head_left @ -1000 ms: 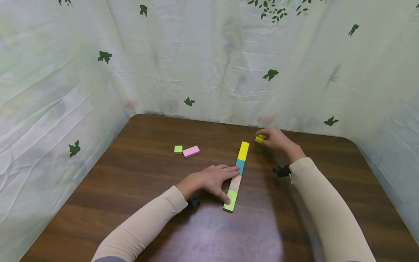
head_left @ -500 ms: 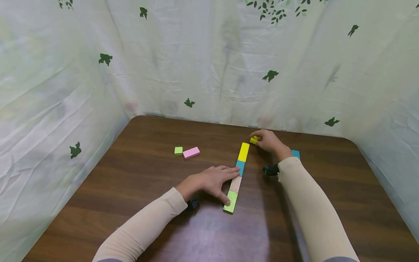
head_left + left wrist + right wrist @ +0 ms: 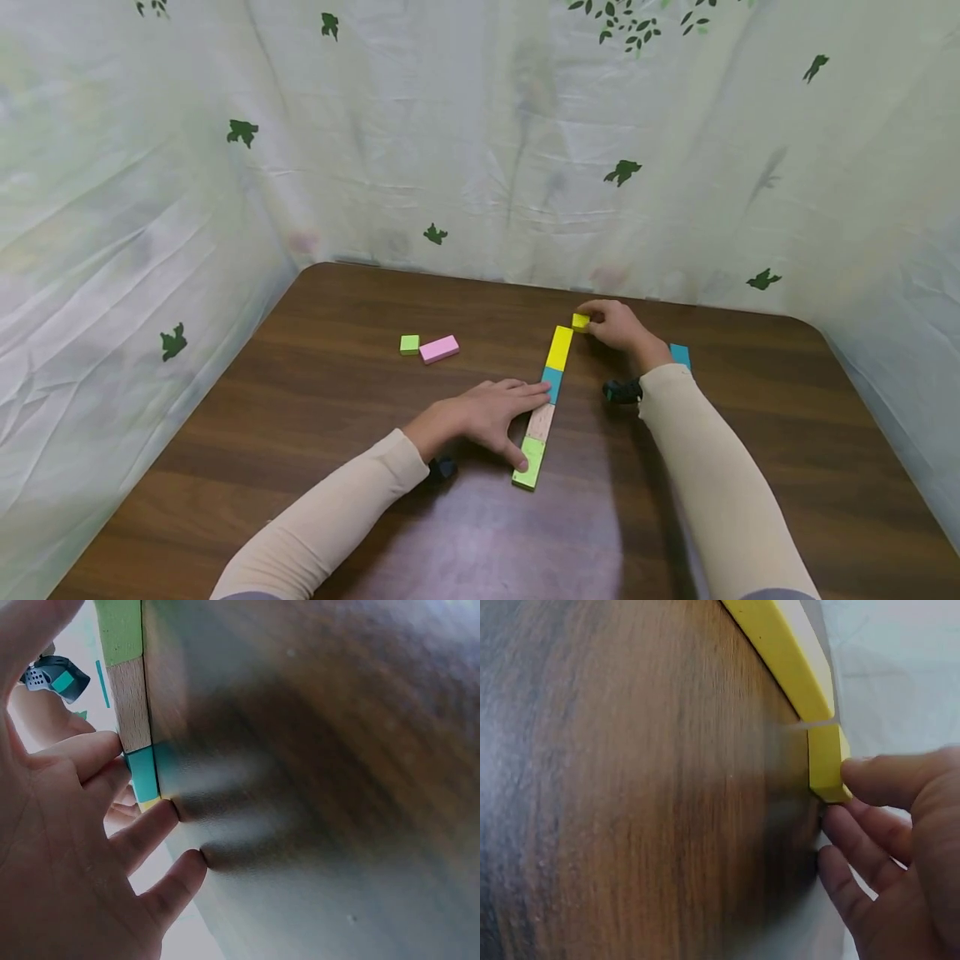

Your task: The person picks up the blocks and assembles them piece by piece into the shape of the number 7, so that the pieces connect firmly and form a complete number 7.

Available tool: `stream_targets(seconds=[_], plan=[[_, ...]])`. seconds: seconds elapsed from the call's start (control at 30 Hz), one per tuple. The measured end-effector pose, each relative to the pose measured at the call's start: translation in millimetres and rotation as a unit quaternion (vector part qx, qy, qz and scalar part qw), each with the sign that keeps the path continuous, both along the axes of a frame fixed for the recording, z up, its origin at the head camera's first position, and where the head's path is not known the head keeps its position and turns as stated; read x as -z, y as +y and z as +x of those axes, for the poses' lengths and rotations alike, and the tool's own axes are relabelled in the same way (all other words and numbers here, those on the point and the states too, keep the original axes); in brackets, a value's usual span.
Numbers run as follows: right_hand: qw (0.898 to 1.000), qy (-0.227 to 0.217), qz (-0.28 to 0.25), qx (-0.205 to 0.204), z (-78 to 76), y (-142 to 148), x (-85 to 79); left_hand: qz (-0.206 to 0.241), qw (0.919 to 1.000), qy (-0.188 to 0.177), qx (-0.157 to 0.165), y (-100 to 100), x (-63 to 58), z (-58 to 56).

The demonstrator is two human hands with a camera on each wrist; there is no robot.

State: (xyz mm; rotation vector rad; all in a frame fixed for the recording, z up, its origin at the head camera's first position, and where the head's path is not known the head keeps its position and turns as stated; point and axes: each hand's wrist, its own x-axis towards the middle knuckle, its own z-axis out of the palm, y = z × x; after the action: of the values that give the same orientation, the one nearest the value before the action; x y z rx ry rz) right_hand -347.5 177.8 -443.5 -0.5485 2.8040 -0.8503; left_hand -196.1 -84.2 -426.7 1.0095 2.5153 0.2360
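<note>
A straight row of blocks runs away across the table: green [image 3: 535, 452], bare wood [image 3: 539, 423], blue [image 3: 555, 390], and a long yellow block [image 3: 560, 347] at the far end. My left hand [image 3: 491, 412] spreads along the row's left side, thumb on the green block and a fingertip at the blue one. In the left wrist view, its fingers reach down beside the blue block [image 3: 142, 776]. Thumb and fingers of my right hand [image 3: 621, 327] pinch a small yellow block [image 3: 580, 322] just beyond the row's far end, a narrow gap from the long yellow block [image 3: 787, 656] in the right wrist view.
To the left lie a small green block [image 3: 409, 344] and a pink block [image 3: 439, 349], close together. Another blue block [image 3: 679, 355] is partly hidden behind the right sleeve. A pale curtain [image 3: 480, 150] with leaf prints hangs around the brown wooden table [image 3: 337, 333].
My right hand has moved a little left with the small yellow block, up to the row's far end. The blue block behind the sleeve has come into view. My left hand stays put.
</note>
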Motion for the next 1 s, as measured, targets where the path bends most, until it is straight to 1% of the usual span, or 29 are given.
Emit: stream_targets(seconds=[0.13,0.4,0.77,1.0], plan=[[1.0,-0.004,-0.018,0.014,-2.5,0,4.1,0.0,1.0,0.001,-0.002,-1,0.6,-0.2],[0.999,-0.017,-0.039,0.014,-6.9,-8,7.3,0.0,1.0,0.003,0.0,-2,2.2,-1.2],[0.998,-0.022,-0.053,0.026,-10.4,-14,11.0,-0.004,1.0,0.005,0.0,-2,1.5,-1.4],[0.998,-0.023,-0.046,0.03,-9.6,-15,11.9,-0.006,1.0,0.005,0.002,-1,3.6,-2.7]])
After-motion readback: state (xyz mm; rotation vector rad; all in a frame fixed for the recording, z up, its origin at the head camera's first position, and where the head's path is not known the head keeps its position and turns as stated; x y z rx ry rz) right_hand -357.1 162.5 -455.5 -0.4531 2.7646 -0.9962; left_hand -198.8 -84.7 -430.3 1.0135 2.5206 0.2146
